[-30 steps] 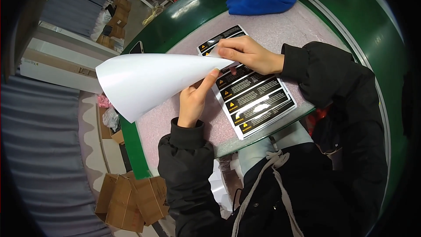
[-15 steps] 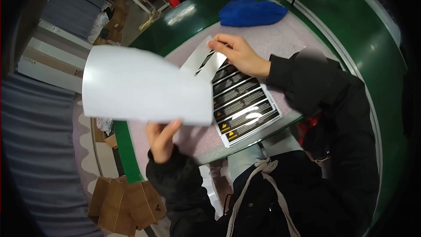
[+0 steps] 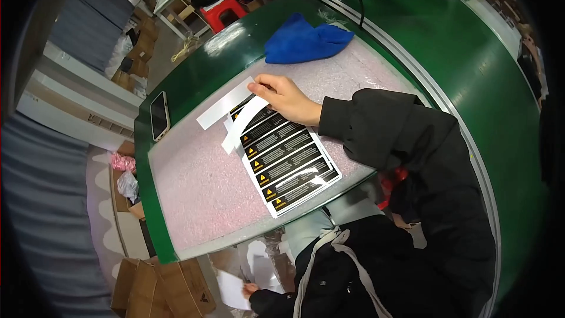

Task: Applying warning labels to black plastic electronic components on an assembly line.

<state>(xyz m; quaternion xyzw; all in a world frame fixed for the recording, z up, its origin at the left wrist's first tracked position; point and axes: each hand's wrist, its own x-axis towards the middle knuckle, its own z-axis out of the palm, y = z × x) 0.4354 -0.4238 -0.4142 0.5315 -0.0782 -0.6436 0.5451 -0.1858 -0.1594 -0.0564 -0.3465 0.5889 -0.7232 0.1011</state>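
Observation:
A sheet of black labels with yellow warning triangles (image 3: 282,165) lies on the padded pink mat. At its far end my right hand (image 3: 288,100) is closed, thumb and fingers pinching white paper strips. One white strip (image 3: 220,106) sticks out flat to the left, and another curved strip (image 3: 244,121) bends down over the labels' left edge. Below the table's near edge, my left hand (image 3: 251,290) grips a white sheet of paper (image 3: 232,288) at its side. Most of that hand's fingers are hidden.
The pink mat (image 3: 200,194) covers the green table (image 3: 212,44). A phone (image 3: 159,116) lies at the left edge, a blue cloth (image 3: 306,41) at the far side. Cardboard (image 3: 165,288) stands on the floor at lower left. A person sits on a red stool (image 3: 222,13) beyond.
My left hand has carried the large white sheet down from above the mat to below the table edge. The right hand stays at the labels' far end, still holding strips.

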